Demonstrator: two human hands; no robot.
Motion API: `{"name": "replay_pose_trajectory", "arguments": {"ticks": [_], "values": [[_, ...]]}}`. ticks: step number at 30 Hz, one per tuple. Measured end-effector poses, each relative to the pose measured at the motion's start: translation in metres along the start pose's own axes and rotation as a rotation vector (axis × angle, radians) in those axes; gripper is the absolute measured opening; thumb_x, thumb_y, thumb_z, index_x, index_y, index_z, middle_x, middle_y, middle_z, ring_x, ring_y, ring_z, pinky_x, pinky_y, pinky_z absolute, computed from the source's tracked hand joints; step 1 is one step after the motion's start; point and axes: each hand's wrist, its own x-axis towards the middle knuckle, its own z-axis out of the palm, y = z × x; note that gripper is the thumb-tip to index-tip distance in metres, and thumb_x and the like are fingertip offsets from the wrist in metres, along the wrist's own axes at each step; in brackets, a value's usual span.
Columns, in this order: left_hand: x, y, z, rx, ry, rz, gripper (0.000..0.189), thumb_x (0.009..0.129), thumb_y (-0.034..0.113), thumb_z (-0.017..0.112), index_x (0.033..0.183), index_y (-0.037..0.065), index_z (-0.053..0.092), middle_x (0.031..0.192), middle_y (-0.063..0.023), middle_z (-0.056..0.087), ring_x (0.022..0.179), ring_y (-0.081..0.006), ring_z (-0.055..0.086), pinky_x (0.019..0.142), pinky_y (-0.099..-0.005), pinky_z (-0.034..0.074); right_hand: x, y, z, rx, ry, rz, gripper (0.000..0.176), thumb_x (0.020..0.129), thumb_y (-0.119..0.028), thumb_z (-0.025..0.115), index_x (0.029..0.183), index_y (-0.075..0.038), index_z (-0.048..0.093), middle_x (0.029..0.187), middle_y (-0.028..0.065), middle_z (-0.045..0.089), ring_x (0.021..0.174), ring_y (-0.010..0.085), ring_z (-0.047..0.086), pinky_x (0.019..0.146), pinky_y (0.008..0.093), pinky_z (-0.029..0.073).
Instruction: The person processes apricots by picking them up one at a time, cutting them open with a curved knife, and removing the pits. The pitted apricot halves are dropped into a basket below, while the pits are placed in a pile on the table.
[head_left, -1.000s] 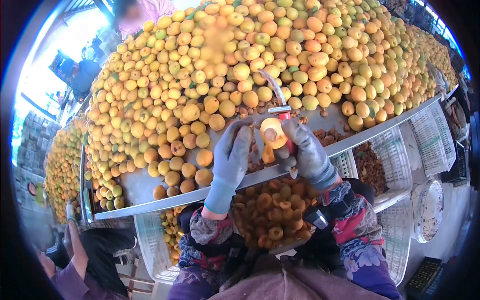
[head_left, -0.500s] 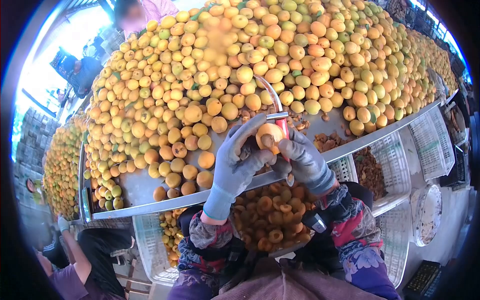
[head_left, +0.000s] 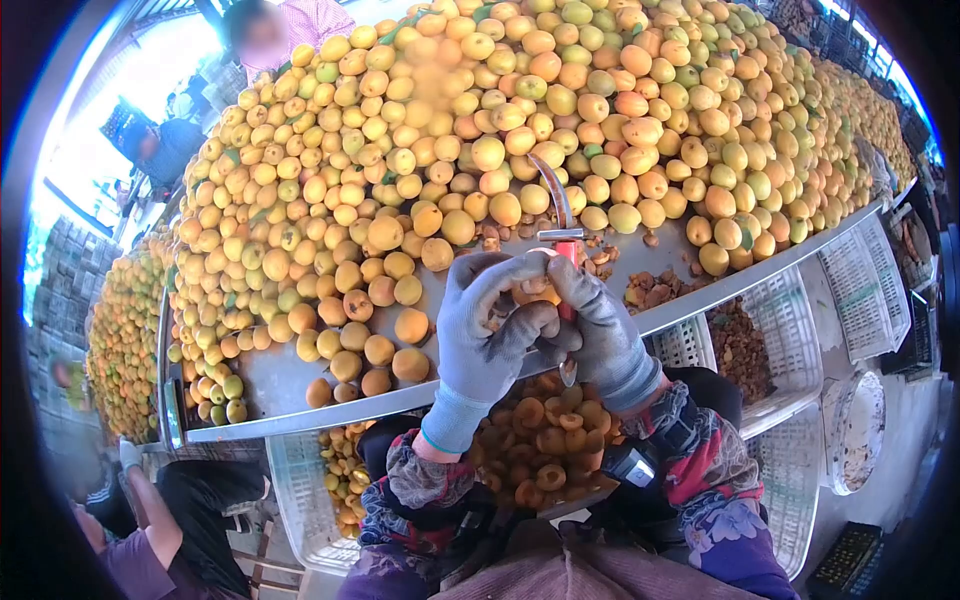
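My left hand (head_left: 480,345), in a grey glove, has its fingers wrapped round an apricot (head_left: 538,291), which is mostly hidden by the fingers. Close against it, my gloved right hand (head_left: 612,350) grips a curved knife (head_left: 568,249) with a red handle. The blade points up and away, over the metal table. My right fingers also reach the apricot, and the two hands meet around it. Below the hands lie many halved apricots (head_left: 545,440), in a container whose rim is largely covered by my arms.
A large heap of whole apricots (head_left: 330,190) covers the metal table (head_left: 275,378). Brown scraps (head_left: 655,290) lie near its edge. White crates (head_left: 295,480) stand below at both sides, one with brown pieces (head_left: 738,345). Another person's gloved hand (head_left: 130,453) is at lower left.
My hands have drawn together and the apricot, plainly visible before, is now mostly covered by fingers. The knife has shifted slightly right. My left hand and forearm have moved a little lower and right.
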Motion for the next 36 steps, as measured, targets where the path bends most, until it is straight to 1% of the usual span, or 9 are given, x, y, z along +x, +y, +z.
{"name": "replay_pose_trajectory", "arguments": {"ticks": [6,8,15,24,27,29,31,34,36], "values": [[0.012,0.000,-0.019,0.079,-0.162,0.045,0.031,0.072,0.017,0.077,0.091,0.002,0.057,0.095,-0.0024,0.051,0.084,-0.0110,0.052,0.074,-0.0235,0.044,0.000,0.000,-0.002,-0.040,-0.037,0.083,0.043,0.088,-0.048,0.056,0.090,-0.005,0.058,0.053,0.0006,0.052,0.037,0.0079,0.046,0.031,0.0194,0.034],[0.011,0.002,-0.022,-0.080,-0.190,-0.127,0.027,0.072,0.012,0.076,0.086,0.003,0.055,0.091,-0.0018,0.051,0.082,-0.0117,0.052,0.073,-0.0242,0.045,-0.001,-0.001,0.001,-0.069,-0.037,0.100,0.043,0.087,-0.047,0.058,0.090,-0.005,0.058,0.054,0.0015,0.053,0.037,0.0080,0.047,0.031,0.0197,0.034],[0.009,0.005,-0.014,0.124,-0.096,0.014,0.022,0.079,0.009,0.067,0.095,0.001,0.055,0.093,-0.0056,0.053,0.081,-0.0138,0.054,0.073,-0.0250,0.045,-0.003,-0.010,0.004,-0.167,0.033,0.107,0.042,0.087,-0.048,0.059,0.086,-0.006,0.058,0.054,0.0011,0.053,0.036,0.0079,0.046,0.030,0.0200,0.034],[0.004,-0.006,0.006,0.490,0.082,0.237,0.022,0.088,0.009,0.050,0.106,-0.002,0.055,0.092,-0.0151,0.058,0.082,-0.0288,0.057,0.071,-0.0321,0.048,0.000,-0.004,0.003,-0.215,0.076,0.056,0.043,0.087,-0.049,0.058,0.081,-0.007,0.058,0.054,0.0010,0.054,0.035,0.0068,0.046,0.030,0.0195,0.034],[0.008,-0.006,0.004,0.343,0.128,0.157,0.019,0.093,0.009,0.045,0.103,-0.002,0.056,0.089,-0.0102,0.060,0.079,-0.0240,0.057,0.070,-0.0291,0.046,-0.002,-0.003,0.003,-0.249,0.050,0.042,0.042,0.086,-0.048,0.059,0.078,-0.007,0.058,0.054,0.0010,0.054,0.035,0.0071,0.046,0.030,0.0195,0.035],[0.004,-0.012,0.006,-0.011,0.227,-0.067,0.014,0.093,0.009,0.047,0.098,0.001,0.057,0.077,-0.0048,0.055,0.066,-0.0173,0.054,0.060,-0.0286,0.045,-0.002,-0.013,0.001,-0.227,0.018,0.181,0.042,0.085,-0.047,0.061,0.074,-0.007,0.059,0.053,0.0010,0.054,0.035,0.0071,0.046,0.030,0.0195,0.034],[0.006,-0.014,0.000,-0.779,0.276,-0.467,0.015,0.095,0.009,0.047,0.101,0.001,0.058,0.076,-0.0005,0.055,0.063,-0.0051,0.051,0.058,-0.0189,0.042,-0.004,-0.026,-0.003,-0.281,-0.005,0.183,0.040,0.084,-0.045,0.062,0.077,-0.006,0.060,0.055,0.0012,0.054,0.038,0.0070,0.047,0.032,0.0198,0.034],[0.010,-0.033,-0.012,-0.462,0.155,-0.451,0.015,0.092,0.008,0.052,0.104,0.003,0.059,0.076,-0.0036,0.058,0.067,-0.0123,0.057,0.062,-0.0225,0.047,-0.016,-0.053,-0.016,-0.287,-0.170,0.205,0.035,0.084,-0.039,0.065,0.089,-0.005,0.063,0.060,0.0005,0.057,0.044,0.0052,0.049,0.038,0.0182,0.035],[0.009,-0.049,-0.014,0.396,-0.003,0.006,0.023,0.085,0.007,0.058,0.109,0.007,0.059,0.086,-0.0101,0.060,0.075,-0.0246,0.062,0.068,-0.0295,0.051,-0.017,-0.057,-0.026,-0.667,-0.430,0.155,0.032,0.084,-0.031,0.066,0.103,-0.005,0.063,0.065,-0.0001,0.058,0.050,0.0033,0.048,0.042,0.0172,0.033]]}}
